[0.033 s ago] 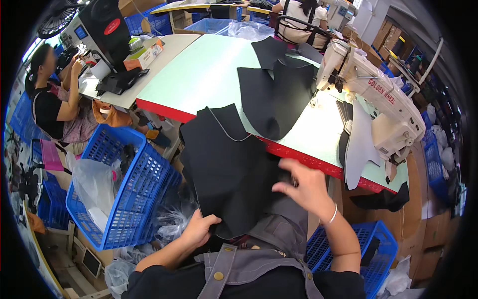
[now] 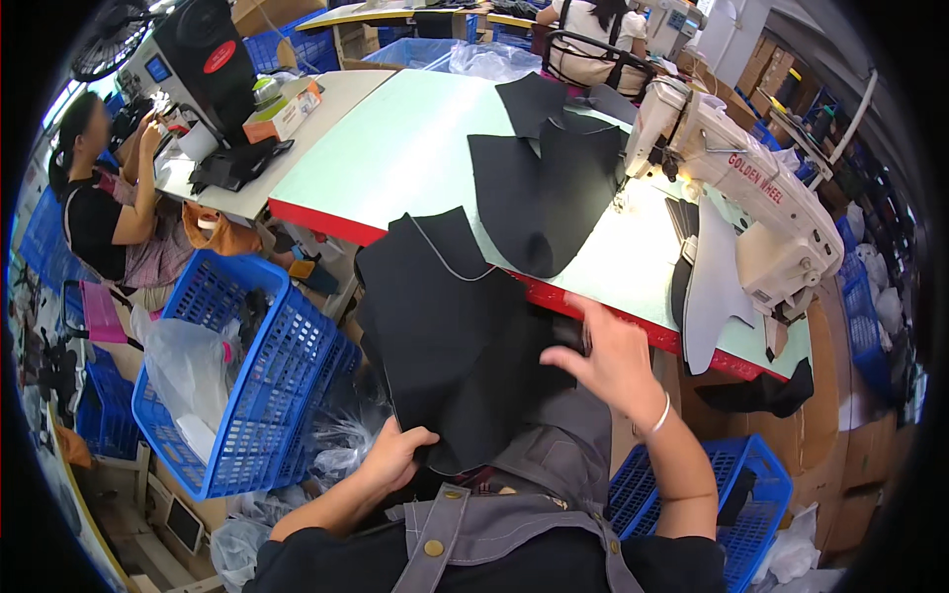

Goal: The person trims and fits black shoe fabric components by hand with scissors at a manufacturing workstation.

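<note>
1. Panel of black material (image 2: 435, 336) hangs at the centre of the frame; its upper right side meets the red edge (image 2: 326, 221) of the pale green surface (image 2: 386, 128);
2. Left hand (image 2: 393, 457), lower centre, pinches the panel's lower left edge; thumb on top, fingers closed against it;
3. Right hand (image 2: 618, 371), right of centre, has fingers spread from the thumb, apparently free;
4. White sewing machine (image 2: 751, 188) stands at upper right.

Left hand (image 2: 397, 455): fingertips hidden behind the black fabric panel (image 2: 445, 341). Sewing machine (image 2: 746, 163): needle area (image 2: 622, 201) lost in glare (needle too small to tell). Right forearm (image 2: 684, 472) covers part of the lower-right blue basket (image 2: 766, 489). Far co-worker (image 2: 591, 32): head cropped by the picture's top edge.
</note>
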`<state>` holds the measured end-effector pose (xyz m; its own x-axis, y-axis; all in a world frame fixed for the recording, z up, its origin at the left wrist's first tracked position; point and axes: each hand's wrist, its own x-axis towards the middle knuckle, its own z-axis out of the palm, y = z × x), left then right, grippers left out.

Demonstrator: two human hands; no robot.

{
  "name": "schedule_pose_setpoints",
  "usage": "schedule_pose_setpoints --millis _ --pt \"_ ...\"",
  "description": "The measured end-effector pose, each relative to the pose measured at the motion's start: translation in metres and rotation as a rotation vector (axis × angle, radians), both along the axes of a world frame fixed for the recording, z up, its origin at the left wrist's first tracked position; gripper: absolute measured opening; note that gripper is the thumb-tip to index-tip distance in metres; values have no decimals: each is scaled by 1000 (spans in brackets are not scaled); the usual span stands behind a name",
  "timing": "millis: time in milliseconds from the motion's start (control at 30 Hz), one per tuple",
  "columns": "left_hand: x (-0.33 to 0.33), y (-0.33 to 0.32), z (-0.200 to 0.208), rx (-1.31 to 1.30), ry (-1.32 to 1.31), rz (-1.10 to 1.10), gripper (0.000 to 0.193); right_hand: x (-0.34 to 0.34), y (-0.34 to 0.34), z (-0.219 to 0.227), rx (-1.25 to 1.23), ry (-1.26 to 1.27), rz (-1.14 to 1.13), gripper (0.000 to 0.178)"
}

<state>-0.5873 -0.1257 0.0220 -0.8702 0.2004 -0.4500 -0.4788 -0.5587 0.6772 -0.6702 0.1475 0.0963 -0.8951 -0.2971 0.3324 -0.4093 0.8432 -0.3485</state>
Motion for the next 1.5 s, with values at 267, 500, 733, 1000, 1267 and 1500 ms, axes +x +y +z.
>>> schedule_pose_setpoints --millis 267,500,733,1000,1267,1500 --pt "1 -1 4 -62 -45 -29 44 -66 -3 -9 401 709 171 17" --pt "0 -2 2 -57 -46 -47 53 -87 -17 -33 294 698 292 16" --pt "1 -3 16 45 -100 -76 52 -108 -19 -33 -36 266 138 37" --pt "6 -1 10 133 -87 -24 52 -107 -25 -21 186 284 155 28" --pt "15 7 -5 307 21 131 46 -115 -29 -16 148 551 233 15" --pt "19 20 -17 94 -101 75 51 -60 -71 54 -253 599 307 28"
